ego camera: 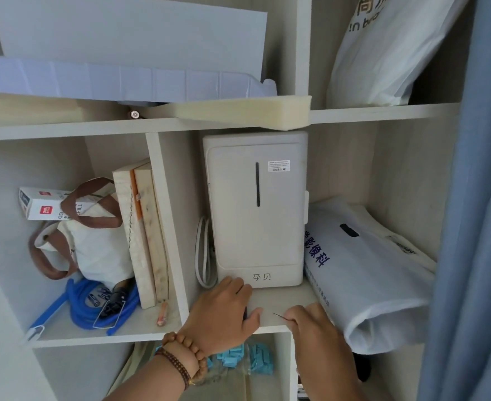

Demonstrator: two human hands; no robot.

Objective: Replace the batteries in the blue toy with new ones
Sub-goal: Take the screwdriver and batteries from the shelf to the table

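From up here I see both hands on the middle shelf, in front of the white appliance. My left hand lies palm down with fingers curled, and a small dark thing shows under its thumb; I cannot tell if it is gripped or only covered. My right hand is pinched shut on a thin metal pin or tool tip, which points left toward the other hand.

I see no object I can firmly call the blue toy. What I judge to be loose batteries lie inside the coil of blue hose in the next compartment, left of the divider and a little further back than my hands. They look to lie with their long axes running roughly front to back, though the view there is small and dim. The left hand is plainly the nearer one, so a reach would go leftward past the divider's front edge.

Readable writing: the box carries the red "deli" mark and part of "GEL … REFILL"; the appliance front reads "孕贝"; the white bag to the right shows "影像科". The upper bag's lettering is cut off.
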